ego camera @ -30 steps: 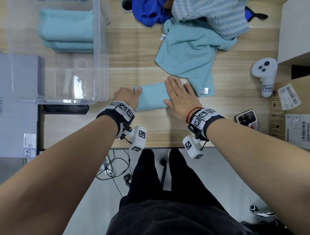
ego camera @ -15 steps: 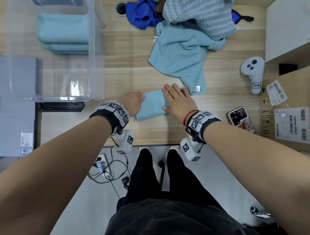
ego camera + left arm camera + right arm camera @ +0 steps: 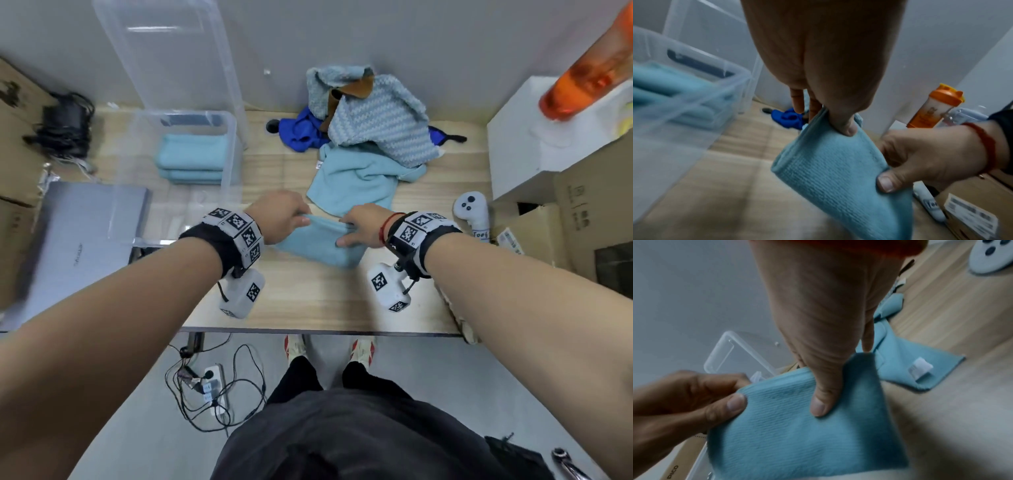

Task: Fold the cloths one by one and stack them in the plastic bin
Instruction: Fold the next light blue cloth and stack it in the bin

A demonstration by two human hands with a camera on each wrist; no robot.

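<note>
Folded light-blue terry cloth [image 3: 320,245] pinched at top corners by left hand [image 3: 279,217] and right hand [image 3: 363,224] (fingers clamped, folds kept together), lifted right of clear plastic bin [image 3: 230,150] for stacking.

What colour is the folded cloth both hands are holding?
Light teal blue. The folded cloth shows best in the left wrist view, pinched by the left hand and right hand.

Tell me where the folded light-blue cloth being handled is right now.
In the head view, the folded cloth sits mid-table, pinched between the left hand and right hand, just right of the plastic bin and in front of the unfolded pile.
</note>
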